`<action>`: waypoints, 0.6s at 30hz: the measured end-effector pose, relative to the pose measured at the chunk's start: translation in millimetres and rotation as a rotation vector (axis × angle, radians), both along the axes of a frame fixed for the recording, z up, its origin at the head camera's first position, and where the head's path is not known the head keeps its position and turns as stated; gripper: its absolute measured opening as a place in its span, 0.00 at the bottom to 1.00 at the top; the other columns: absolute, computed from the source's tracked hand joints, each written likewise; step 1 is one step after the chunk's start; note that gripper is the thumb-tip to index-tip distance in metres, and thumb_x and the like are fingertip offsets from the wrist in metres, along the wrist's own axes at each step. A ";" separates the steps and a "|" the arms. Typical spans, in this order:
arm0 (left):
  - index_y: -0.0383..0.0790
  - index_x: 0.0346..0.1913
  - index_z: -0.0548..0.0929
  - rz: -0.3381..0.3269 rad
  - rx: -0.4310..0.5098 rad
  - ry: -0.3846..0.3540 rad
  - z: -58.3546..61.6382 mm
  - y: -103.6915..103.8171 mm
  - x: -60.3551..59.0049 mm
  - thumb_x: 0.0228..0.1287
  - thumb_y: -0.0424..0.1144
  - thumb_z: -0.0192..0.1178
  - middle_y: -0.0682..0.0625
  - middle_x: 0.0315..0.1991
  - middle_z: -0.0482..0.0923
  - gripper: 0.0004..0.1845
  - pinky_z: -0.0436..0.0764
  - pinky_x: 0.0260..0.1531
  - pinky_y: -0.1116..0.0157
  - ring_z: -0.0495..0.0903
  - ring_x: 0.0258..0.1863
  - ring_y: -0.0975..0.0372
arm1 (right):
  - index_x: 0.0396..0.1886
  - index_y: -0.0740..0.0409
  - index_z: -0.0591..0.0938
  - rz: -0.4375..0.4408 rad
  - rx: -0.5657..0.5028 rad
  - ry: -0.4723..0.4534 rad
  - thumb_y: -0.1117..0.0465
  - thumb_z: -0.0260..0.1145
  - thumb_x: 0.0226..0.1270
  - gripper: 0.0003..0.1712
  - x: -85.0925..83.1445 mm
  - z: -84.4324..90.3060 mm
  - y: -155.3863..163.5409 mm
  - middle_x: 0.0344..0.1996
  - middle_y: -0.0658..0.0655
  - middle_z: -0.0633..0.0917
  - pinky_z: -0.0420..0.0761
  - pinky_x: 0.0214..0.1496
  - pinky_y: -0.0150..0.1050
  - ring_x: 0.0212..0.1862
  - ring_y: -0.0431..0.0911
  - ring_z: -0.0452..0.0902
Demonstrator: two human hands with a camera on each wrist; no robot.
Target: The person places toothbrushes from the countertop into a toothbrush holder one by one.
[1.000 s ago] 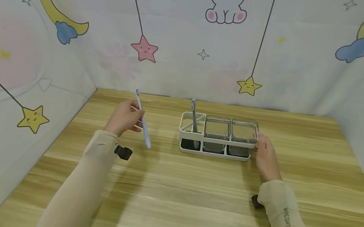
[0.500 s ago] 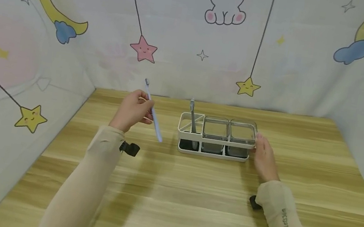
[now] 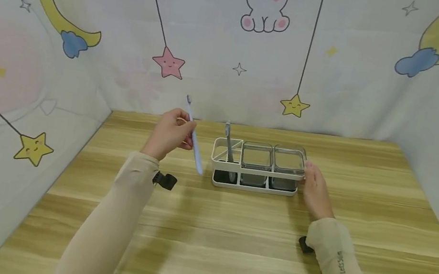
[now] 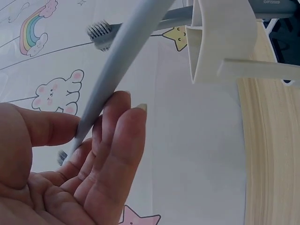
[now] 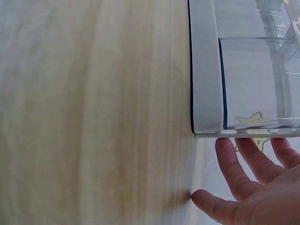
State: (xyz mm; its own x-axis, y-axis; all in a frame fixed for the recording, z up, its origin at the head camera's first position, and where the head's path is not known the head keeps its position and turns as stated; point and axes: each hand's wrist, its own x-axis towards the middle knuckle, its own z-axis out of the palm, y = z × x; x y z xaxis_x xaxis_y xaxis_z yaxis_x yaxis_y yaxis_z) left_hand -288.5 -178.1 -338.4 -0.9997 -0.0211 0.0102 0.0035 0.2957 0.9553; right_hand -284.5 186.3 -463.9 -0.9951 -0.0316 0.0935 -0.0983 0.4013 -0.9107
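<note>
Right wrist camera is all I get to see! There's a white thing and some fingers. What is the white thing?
Observer: It's a white rack on a wooden table, with two clear cups sitting in it.
Operator: Is anything else in it?
Observer: Yes, a grey toothbrush stands in the end slot farthest from your fingers.
Operator: What's the other hand doing?
Observer: The left hand holds a light blue toothbrush in the air beside the rack, bristles up.
Operator: And my right hand?
Observer: The right hand rests with straight fingers against the rack's end.
</note>
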 end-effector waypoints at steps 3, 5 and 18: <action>0.32 0.47 0.70 -0.003 -0.009 0.008 -0.3 2.3 -0.2 0.73 0.35 0.54 0.40 0.30 0.80 0.09 0.85 0.25 0.62 0.81 0.21 0.59 | 0.66 0.70 0.66 0.000 0.001 0.004 0.35 0.32 0.79 0.44 0.2 -0.2 -1.2 0.56 0.72 0.74 0.67 0.60 0.57 0.55 0.65 0.71; 0.32 0.47 0.71 -0.010 -0.013 0.010 -0.8 5.0 -0.9 0.73 0.35 0.55 0.39 0.30 0.80 0.09 0.85 0.26 0.61 0.81 0.21 0.60 | 0.66 0.70 0.67 -0.003 0.000 0.004 0.35 0.32 0.78 0.44 0.3 -0.3 -0.9 0.55 0.72 0.74 0.67 0.60 0.57 0.55 0.64 0.71; 0.31 0.45 0.72 -0.040 0.028 0.040 -2.0 19.8 -6.4 0.73 0.33 0.54 0.40 0.29 0.80 0.07 0.85 0.24 0.62 0.81 0.20 0.59 | 0.65 0.70 0.68 -0.015 -0.008 0.003 0.34 0.33 0.78 0.44 0.0 0.0 -1.1 0.54 0.71 0.75 0.67 0.60 0.56 0.55 0.64 0.70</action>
State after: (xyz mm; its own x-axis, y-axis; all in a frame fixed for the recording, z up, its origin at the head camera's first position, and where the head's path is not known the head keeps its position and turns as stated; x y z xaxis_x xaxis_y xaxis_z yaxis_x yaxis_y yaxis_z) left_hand -294.9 -158.2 -340.4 -0.9986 0.0181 0.0499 0.0530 0.2682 0.9619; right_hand -284.5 185.2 -463.9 -0.9952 -0.0160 0.0965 -0.0949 0.3955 -0.9135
